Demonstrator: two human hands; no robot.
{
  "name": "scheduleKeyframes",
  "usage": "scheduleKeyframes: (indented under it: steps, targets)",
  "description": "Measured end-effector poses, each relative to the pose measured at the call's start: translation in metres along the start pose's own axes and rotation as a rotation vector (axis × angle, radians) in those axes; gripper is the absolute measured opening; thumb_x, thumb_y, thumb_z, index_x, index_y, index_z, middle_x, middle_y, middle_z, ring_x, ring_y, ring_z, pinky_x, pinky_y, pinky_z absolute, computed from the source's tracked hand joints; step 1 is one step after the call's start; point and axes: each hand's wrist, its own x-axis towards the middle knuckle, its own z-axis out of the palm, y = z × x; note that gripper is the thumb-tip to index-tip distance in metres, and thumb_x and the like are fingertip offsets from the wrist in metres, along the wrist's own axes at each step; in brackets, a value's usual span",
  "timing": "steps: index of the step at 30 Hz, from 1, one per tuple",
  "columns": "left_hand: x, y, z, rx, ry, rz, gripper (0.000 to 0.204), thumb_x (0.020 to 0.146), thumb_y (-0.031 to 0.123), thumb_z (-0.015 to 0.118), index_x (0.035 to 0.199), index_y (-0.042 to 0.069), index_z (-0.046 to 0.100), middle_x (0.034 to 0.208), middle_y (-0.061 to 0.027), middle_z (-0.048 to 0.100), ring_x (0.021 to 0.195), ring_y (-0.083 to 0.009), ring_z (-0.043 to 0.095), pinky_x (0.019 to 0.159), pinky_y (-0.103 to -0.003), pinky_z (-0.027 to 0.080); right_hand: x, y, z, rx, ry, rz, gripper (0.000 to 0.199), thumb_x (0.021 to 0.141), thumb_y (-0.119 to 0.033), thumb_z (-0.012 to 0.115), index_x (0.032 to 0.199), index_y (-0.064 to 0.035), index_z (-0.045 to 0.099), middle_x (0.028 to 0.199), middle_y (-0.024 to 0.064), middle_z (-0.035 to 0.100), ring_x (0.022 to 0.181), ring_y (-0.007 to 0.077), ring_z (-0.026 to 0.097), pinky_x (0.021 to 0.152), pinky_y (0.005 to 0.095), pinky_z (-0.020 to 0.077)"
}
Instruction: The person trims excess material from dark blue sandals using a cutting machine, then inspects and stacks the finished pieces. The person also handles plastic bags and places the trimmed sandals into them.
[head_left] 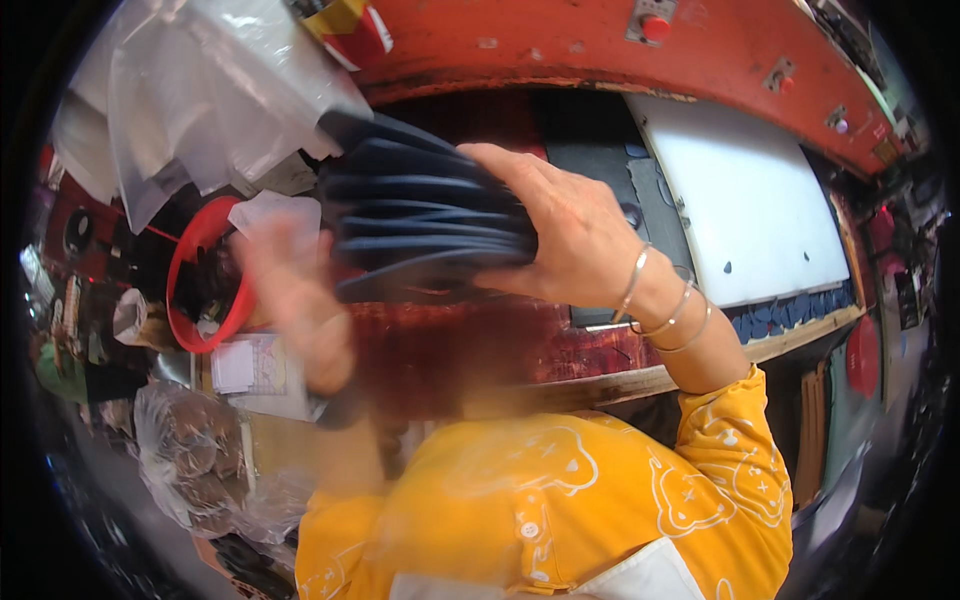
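Note:
In my right hand [575, 225] is a thick stack of dark blue flat cut pieces [425, 210], its layers fanned apart, gripped between thumb and fingers above the worn red bench [450, 345]. My left hand [300, 300] is smeared by motion to the left of the stack, apart from its lower left edge. A pale translucent sheet [285, 212] shows just beyond the left fingers; whether they touch it I cannot make out.
A red-rimmed round bin [185, 270] with dark scraps stands at left, below hanging clear plastic sheeting [210, 90]. To the right lies a white cutting board [745, 200], with dark blue offcuts [795, 312] along its near edge. A red machine beam [560, 45] spans the back.

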Motion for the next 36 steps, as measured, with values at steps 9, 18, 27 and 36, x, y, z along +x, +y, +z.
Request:
scheduleKeyframes:
  steps: [9,18,27,36]
  targets:
    - [-0.044,-0.012,-0.053,1.056,-0.561,-0.214,0.082,0.053,0.028,0.086,0.124,0.008,0.049,0.116,-0.0139,0.054,0.110,-0.0332,0.051,0.096,-0.046,0.040,-0.008,-0.017,0.070,-0.253,-0.555,0.012,0.081,0.059,-0.025,0.080,0.131,-0.0089,0.043,0.108,0.0101,0.059,0.100,0.0289,0.058,0.086,0.0409,0.0437]
    - [-0.039,-0.002,-0.057,0.784,-0.576,-0.397,0.060,0.058,0.023,0.084,0.107,0.005,0.055,0.107,-0.0135,0.058,0.104,-0.0343,0.056,0.088,-0.042,0.045,-0.017,0.013,0.022,-0.012,-0.685,0.445,0.062,0.058,-0.023,0.082,0.113,-0.0101,0.056,0.117,0.0126,0.056,0.116,0.0336,0.049,0.097,0.0433,0.0396]
    - [-0.035,-0.006,-0.032,0.929,-0.682,-0.306,0.067,0.054,0.030,0.086,0.112,0.010,0.059,0.103,-0.0096,0.061,0.103,-0.0304,0.057,0.092,-0.045,0.041,-0.029,0.020,0.056,0.106,-0.410,0.118,0.096,0.056,-0.020,0.084,0.138,-0.0089,0.035,0.115,0.0194,0.057,0.103,0.0394,0.055,0.091,0.0432,0.0434]
    - [-0.033,-0.003,-0.041,0.967,-0.653,-0.216,0.109,0.044,0.034,0.091,0.138,0.013,0.039,0.130,-0.0151,0.043,0.116,-0.0369,0.046,0.099,-0.045,0.037,-0.047,0.027,0.071,0.533,-0.284,0.276,0.108,0.058,-0.015,0.086,0.145,-0.0046,0.022,0.141,0.0219,0.037,0.134,0.0333,0.035,0.112,0.0349,0.0271]
